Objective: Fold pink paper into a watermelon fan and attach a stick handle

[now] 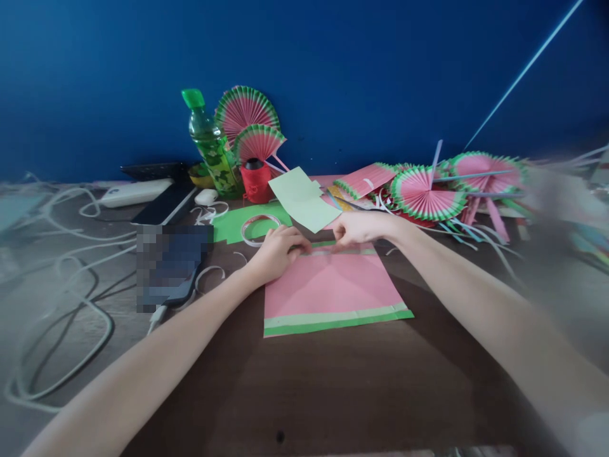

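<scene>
A pink paper sheet [330,289] with green and pale strips along its near and far edges lies flat on the dark wooden table [333,393]. My left hand [278,251] presses on the sheet's far left edge, fingers curled over the strip. My right hand [359,230] pinches the same far edge a little to the right. A pale green paper piece [302,198] lies just behind my hands. A roll of tape [259,228] sits on a green paper sheet [235,225] by my left hand.
Finished pink-and-green paper fans [425,193] lie piled at the right; two more fans [247,114] stand at the blue wall beside a green bottle [212,149] and a red thread spool [255,181]. A phone [171,266] and white cables [71,254] lie at the left.
</scene>
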A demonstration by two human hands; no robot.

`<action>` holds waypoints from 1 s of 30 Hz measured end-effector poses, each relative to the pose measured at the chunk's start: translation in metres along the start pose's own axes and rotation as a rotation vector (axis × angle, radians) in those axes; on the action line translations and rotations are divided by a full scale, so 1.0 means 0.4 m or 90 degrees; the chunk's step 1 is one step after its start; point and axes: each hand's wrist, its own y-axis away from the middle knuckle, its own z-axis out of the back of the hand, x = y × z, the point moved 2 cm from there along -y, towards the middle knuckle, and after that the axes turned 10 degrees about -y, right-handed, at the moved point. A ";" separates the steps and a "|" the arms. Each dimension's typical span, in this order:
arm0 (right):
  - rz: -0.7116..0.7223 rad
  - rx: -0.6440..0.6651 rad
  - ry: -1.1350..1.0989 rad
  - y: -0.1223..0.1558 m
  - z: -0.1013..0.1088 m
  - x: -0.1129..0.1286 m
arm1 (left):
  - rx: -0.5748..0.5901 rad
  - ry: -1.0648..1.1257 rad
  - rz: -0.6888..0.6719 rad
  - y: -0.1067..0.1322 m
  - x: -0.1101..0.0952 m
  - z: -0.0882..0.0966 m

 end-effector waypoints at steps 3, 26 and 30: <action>-0.023 0.001 0.003 -0.001 0.005 -0.012 | -0.004 0.006 -0.002 0.000 0.003 -0.002; 0.077 -0.025 -0.097 0.005 -0.014 0.007 | -0.040 0.055 0.251 -0.009 0.078 0.110; 0.118 -0.062 -0.139 0.005 -0.013 0.020 | 0.117 -0.016 0.145 -0.003 0.096 0.105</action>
